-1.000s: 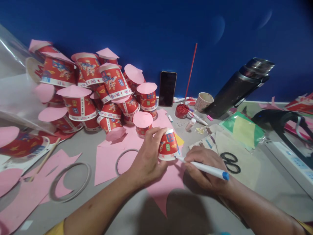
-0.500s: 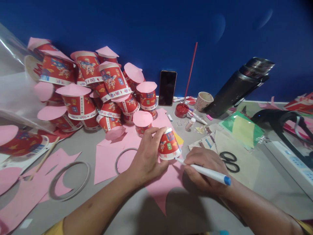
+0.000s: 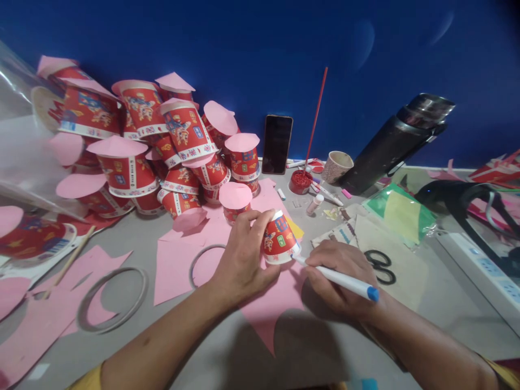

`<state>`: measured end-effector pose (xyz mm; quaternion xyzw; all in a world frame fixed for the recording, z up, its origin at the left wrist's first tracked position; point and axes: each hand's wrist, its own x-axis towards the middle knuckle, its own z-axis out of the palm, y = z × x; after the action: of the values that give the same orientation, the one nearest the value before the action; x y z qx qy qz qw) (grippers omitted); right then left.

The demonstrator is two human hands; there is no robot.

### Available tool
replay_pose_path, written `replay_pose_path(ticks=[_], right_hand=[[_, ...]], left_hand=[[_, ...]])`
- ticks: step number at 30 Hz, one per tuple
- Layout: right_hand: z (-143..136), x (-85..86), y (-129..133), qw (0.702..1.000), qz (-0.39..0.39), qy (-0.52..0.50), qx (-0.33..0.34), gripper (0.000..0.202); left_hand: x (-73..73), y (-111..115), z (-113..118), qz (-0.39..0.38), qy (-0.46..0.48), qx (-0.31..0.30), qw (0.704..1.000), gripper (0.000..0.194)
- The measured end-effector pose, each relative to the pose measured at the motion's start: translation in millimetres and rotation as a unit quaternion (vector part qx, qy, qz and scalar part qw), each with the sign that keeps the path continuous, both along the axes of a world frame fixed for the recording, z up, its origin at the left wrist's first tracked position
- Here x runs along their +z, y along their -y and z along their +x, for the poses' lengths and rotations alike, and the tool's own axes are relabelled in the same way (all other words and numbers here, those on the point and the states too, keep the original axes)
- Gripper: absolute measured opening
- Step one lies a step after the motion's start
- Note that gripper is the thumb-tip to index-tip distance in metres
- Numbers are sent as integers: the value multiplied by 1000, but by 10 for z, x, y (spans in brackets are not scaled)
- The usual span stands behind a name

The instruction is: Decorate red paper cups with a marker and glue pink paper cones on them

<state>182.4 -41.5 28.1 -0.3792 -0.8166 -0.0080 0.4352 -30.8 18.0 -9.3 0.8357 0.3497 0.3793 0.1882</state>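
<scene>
My left hand (image 3: 246, 252) grips a small red paper cup (image 3: 280, 238) with a white rim, thumb under it and fingers over its top. The cup leans, its wide rim toward me. In my right hand (image 3: 343, 271) is a white marker (image 3: 345, 283) with a blue end, and its tip meets the cup's rim at the lower right. Pink paper (image 3: 268, 325) lies beneath both hands. Just behind my left hand stands a red cup with a pink disc (image 3: 235, 196) on top.
Many red cups with pink tops (image 3: 128, 168) are piled at the left. A phone (image 3: 277, 144) and a black bottle (image 3: 396, 143) lean on the blue wall. Grey rings (image 3: 145, 290), scissors (image 3: 379, 266), a glue pot (image 3: 300, 182) and a power strip (image 3: 483, 271) lie around.
The marker tip has moved slightly right and up along the cup's rim. Both hands keep their hold, and the whole view has shifted a little.
</scene>
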Motion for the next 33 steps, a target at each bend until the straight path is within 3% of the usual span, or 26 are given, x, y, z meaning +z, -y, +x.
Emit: replay_pose_path(ticks=[33], right_hand=[[18,-14,4,1000,12,15,-8,9]], left_hand=[[-28,8,-25,9,-3,-9,1000,88]])
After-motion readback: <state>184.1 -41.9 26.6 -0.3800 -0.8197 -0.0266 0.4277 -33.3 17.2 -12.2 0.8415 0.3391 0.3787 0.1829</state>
